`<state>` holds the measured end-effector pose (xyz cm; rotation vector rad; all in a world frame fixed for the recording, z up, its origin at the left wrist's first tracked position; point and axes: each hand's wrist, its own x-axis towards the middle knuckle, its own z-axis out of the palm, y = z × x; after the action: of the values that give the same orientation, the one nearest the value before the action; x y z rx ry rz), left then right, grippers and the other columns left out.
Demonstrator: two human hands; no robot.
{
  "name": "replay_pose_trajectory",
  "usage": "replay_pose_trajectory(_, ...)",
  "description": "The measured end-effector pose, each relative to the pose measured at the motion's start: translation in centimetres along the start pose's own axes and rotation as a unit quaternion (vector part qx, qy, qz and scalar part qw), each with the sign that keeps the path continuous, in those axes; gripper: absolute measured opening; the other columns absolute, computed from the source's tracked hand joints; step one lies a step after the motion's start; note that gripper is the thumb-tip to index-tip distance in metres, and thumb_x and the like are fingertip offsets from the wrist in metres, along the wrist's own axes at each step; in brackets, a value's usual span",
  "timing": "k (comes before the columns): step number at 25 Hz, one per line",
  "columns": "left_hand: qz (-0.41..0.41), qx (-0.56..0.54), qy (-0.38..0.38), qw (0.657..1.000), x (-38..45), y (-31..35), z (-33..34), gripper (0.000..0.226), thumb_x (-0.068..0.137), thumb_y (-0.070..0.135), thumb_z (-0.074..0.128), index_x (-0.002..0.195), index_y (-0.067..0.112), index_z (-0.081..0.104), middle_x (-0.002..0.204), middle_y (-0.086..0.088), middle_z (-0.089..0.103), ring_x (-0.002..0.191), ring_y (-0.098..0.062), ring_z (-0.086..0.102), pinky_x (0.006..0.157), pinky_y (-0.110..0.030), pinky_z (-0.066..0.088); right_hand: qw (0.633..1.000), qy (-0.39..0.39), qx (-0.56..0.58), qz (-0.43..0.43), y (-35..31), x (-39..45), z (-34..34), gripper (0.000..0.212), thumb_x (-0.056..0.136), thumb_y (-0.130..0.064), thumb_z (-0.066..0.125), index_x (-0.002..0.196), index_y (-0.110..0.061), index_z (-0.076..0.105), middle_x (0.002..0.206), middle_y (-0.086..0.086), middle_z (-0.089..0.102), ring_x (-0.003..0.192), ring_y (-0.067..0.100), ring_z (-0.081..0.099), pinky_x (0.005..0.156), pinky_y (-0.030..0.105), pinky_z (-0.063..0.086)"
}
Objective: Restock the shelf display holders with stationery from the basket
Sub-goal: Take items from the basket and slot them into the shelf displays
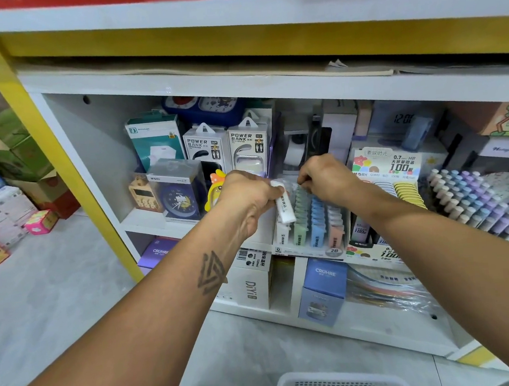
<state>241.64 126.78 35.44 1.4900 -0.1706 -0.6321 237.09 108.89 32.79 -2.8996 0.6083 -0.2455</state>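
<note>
Sitting nearest, at the bottom edge of the view, is the white basket [341, 385] on the grey floor [55, 287], its perforated rim just showing. Two bare forearms reach up from either side of it toward the shelf [163, 222].

The left hand [247, 199] is curled around a white box [284, 204] with dark print on it; the box juts out past the thumb side of the fist, tilted, its lower end hanging over the left-most row of the holder [310, 243]. The fingers wrap its upper part from behind (they are mostly hidden by the back of the hand).

The right hand [322, 177] is just beside it, fingers bent down and pinching the crinkled clear wrap [291, 186] that lies between the two hands, above the holder's back rows.

The holder stands at the shelf's front edge, with rows of small white, green, blue and pink boxes; a "2B" label sits on its front lip. To its right stand a lead display [389, 168] and a rack of pastel pens [469, 201]. Behind the hands are two power bank packs [227, 146], and to the left a boxed blue clock [179, 193].
</note>
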Motion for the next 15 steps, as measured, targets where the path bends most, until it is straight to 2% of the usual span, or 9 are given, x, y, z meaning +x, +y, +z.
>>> replay_pose_trajectory(2, 0.000, -0.001, -0.005, 1.000, 0.2, -0.1, 0.0, 0.018, 0.082, -0.019, 0.065, 0.082, -0.001, 0.060, 0.103, -0.028, 0.068, 0.097, -0.041, 0.069, 0.077, -0.041, 0.061, 0.999, -0.026, -0.039, 0.007, -0.2, 0.1, 0.1, 0.030, 0.094, -0.005, 0.061, 0.119, -0.016, 0.072, 0.124, 0.008, 0.067, 0.108, 0.028, 0.065, 0.097, 0.040, 0.054)
replay_pose_trajectory(4, -0.002, -0.006, -0.016, 1.000, 0.2, -0.3, 0.0, 0.017, 0.083, -0.017, 0.065, 0.088, -0.002, 0.065, 0.105, -0.028, 0.069, 0.101, -0.041, 0.069, 0.088, -0.048, 0.058, 1.000, -0.014, 0.017, 0.015, -0.6, -0.3, -0.6, 0.031, 0.095, -0.006, 0.060, 0.120, -0.019, 0.072, 0.124, 0.002, 0.067, 0.110, 0.022, 0.064, 0.098, 0.035, 0.053)
replay_pose_trajectory(6, -0.004, 0.000, -0.027, 1.000, 0.1, -0.4, 0.3, 0.018, 0.083, -0.014, 0.067, 0.092, 0.002, 0.067, 0.109, -0.027, 0.070, 0.102, -0.037, 0.069, 0.092, -0.051, 0.056, 0.976, 0.003, 0.211, 0.045, -0.9, -1.2, -2.1, 0.022, 0.096, -0.012, 0.063, 0.113, -0.019, 0.075, 0.108, -0.003, 0.074, 0.094, 0.014, 0.068, 0.087, 0.026, 0.054)
replay_pose_trajectory(8, 0.003, 0.008, -0.037, 0.999, -0.3, -0.4, 0.8, 0.018, 0.083, -0.011, 0.069, 0.089, 0.005, 0.069, 0.107, -0.025, 0.071, 0.098, -0.034, 0.071, 0.092, -0.052, 0.056, 0.916, -0.008, 0.400, 0.046, -1.2, -2.9, -4.0, 0.011, 0.095, -0.018, 0.067, 0.101, -0.017, 0.076, 0.086, 0.002, 0.078, 0.073, 0.013, 0.069, 0.070, 0.025, 0.054)
replay_pose_trajectory(9, 0.009, 0.010, -0.039, 0.999, -0.5, -0.4, 1.1, 0.018, 0.082, -0.011, 0.071, 0.088, 0.006, 0.068, 0.105, -0.024, 0.072, 0.096, -0.034, 0.071, 0.090, -0.052, 0.057, 0.905, -0.017, 0.425, 0.025, -1.4, -3.7, -4.8, 0.008, 0.093, -0.020, 0.070, 0.096, -0.016, 0.077, 0.081, 0.004, 0.077, 0.068, 0.013, 0.068, 0.065, 0.026, 0.054)
replay_pose_trajectory(11, 0.024, 0.003, -0.043, 0.999, -0.9, -0.3, 1.7, 0.021, 0.080, -0.011, 0.073, 0.090, 0.006, 0.066, 0.099, -0.021, 0.073, 0.094, -0.034, 0.073, 0.085, -0.051, 0.059, 0.913, -0.032, 0.406, -0.008, -1.5, -5.1, -5.9, 0.005, 0.088, -0.018, 0.077, 0.091, -0.014, 0.077, 0.079, 0.009, 0.076, 0.067, 0.013, 0.068, 0.063, 0.024, 0.055)
replay_pose_trajectory(13, 0.036, -0.010, -0.049, 0.998, -1.3, -0.2, 2.2, 0.026, 0.078, -0.013, 0.074, 0.096, 0.004, 0.064, 0.092, -0.015, 0.073, 0.090, -0.033, 0.073, 0.081, -0.048, 0.060, 0.922, -0.024, 0.387, -0.009, -1.4, -5.8, -6.4, 0.006, 0.085, -0.008, 0.078, 0.091, -0.007, 0.077, 0.079, 0.015, 0.075, 0.065, 0.014, 0.068, 0.065, 0.024, 0.057)
replay_pose_trajectory(15, 0.038, -0.018, -0.068, 0.997, -1.7, -0.2, 2.8, 0.029, 0.078, -0.014, 0.072, 0.102, 0.001, 0.064, 0.090, -0.014, 0.072, 0.086, -0.031, 0.073, 0.077, -0.044, 0.062, 0.913, -0.002, 0.407, 0.009, -0.8, -6.5, -6.8, 0.007, 0.086, 0.000, 0.075, 0.093, 0.000, 0.075, 0.077, 0.019, 0.074, 0.062, 0.014, 0.068, 0.066, 0.025, 0.058)
